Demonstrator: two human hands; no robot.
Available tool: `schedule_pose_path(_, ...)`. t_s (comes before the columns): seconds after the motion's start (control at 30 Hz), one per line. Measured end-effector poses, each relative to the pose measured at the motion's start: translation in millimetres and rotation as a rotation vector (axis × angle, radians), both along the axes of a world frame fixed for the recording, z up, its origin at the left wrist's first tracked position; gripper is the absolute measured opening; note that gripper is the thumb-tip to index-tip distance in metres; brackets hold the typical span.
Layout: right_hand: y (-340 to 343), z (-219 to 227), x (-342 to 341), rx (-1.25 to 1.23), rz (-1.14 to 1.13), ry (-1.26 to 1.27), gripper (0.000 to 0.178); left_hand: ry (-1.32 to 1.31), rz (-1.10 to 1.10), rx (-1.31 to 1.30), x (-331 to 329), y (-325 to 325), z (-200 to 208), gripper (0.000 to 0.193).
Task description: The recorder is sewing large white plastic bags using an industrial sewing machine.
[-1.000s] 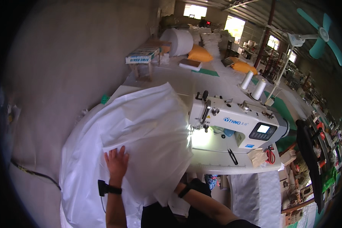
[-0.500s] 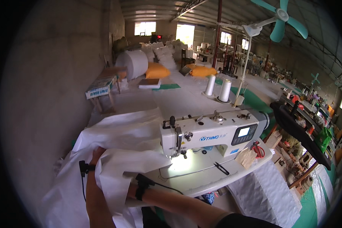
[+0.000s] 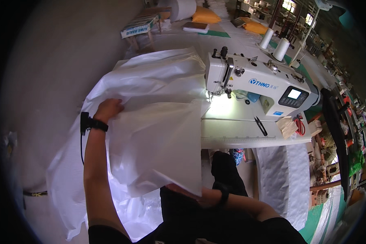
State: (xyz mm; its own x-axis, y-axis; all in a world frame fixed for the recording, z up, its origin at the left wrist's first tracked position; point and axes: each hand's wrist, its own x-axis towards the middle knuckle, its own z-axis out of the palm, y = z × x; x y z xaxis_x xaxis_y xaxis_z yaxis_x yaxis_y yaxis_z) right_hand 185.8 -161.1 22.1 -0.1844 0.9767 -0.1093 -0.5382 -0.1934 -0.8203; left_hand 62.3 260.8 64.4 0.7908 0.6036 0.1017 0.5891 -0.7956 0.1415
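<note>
A large white woven-plastic sheet (image 3: 158, 138) hangs in folds off the left of the sewing machine (image 3: 256, 81); its right edge runs up to the lit needle area. On the left part of the sheet is my left hand (image 3: 108, 110), fingers curled in at a fold and pinching it. Lower down, my right hand (image 3: 205, 197) is at the sheet's near corner, its fingers mostly hidden under the material and seemingly gripping the edge. Black straps circle both wrists. Thread snips (image 3: 260, 126) lie on the machine bed (image 3: 236, 138), apart from both hands.
Red-handled scissors (image 3: 300, 126) and a brown paper piece (image 3: 287, 126) lie at the bed's right end. Two white thread cones (image 3: 281, 50) stand behind the machine. A small bench (image 3: 140, 27) is by the left wall; another white sheet (image 3: 282, 179) hangs below the bed.
The view has tilted down and left, so the machine appears higher and farther right. My right hand has drawn the sheet's near corner toward me, spreading it flatter; my left hand is now uncovered.
</note>
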Motion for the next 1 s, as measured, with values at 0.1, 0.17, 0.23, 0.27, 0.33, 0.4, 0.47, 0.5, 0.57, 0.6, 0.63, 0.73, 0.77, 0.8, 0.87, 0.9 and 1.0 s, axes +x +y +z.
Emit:
schedule_pose_path(0.1,-1,2,-2,0.126,-0.159,-0.111,0.036,-0.215,0.247,-0.036,-15,-69,47,0.038)
schedule_pose_path(0.17,-5,3,0,0.177,-0.108,-0.154,0.036,-0.241,0.272,-0.131,-27,-126,62,0.038)
schedule_pose_path(0.23,-14,7,8,0.207,0.094,-0.598,0.042,-0.260,0.311,-0.235,-37,-176,59,0.038)
schedule_pose_path(0.27,-23,11,13,0.145,0.121,-0.639,0.042,-0.349,0.210,-0.154,-38,-195,51,0.038)
schedule_pose_path(0.33,-42,24,26,0.015,0.217,-0.683,0.050,-0.450,0.094,-0.028,-38,-217,32,0.040)
schedule_pose_path(0.4,-66,42,39,0.168,0.036,-0.396,0.050,-0.352,0.223,0.009,-33,-221,9,0.042)
schedule_pose_path(0.47,-80,54,46,0.254,-0.132,-0.165,0.049,-0.362,0.198,-0.011,-20,-211,-10,0.044)
schedule_pose_path(0.5,-82,55,45,0.221,-0.146,-0.319,0.050,-0.278,0.240,-0.072,-12,-207,-21,0.045)
schedule_pose_path(0.57,-84,45,42,0.204,-0.183,-0.832,0.046,-0.230,0.248,-0.082,12,-199,-40,0.047)
schedule_pose_path(0.6,-82,32,37,0.115,-0.184,-0.840,0.046,-0.143,0.311,-0.089,22,-195,-48,0.048)
schedule_pose_path(0.63,-76,15,33,-0.147,-0.092,-0.581,0.041,-0.124,0.320,-0.100,29,-189,-54,0.048)
schedule_pose_path(0.73,-96,-50,27,-0.009,0.121,-0.746,0.031,-0.121,0.337,-0.039,41,-155,-64,0.050)
schedule_pose_path(0.77,-110,-69,26,0.005,0.072,-0.722,0.031,-0.060,0.306,-0.025,42,-139,-65,0.051)
schedule_pose_path(0.8,-121,-86,25,-0.342,-0.006,-0.548,0.034,0.034,0.306,-0.029,45,-123,-66,0.053)
schedule_pose_path(0.87,-132,-110,39,-0.425,-0.046,-0.442,0.034,0.038,0.240,-0.061,49,-95,-67,0.056)
schedule_pose_path(0.9,-134,-117,39,-0.610,-0.083,-0.414,0.035,0.010,0.216,-0.084,53,-87,-67,0.053)
schedule_pose_path(1.0,-128,-122,36,-0.494,-0.009,-0.284,0.038,-0.056,0.092,-0.180,61,-71,-41,0.044)
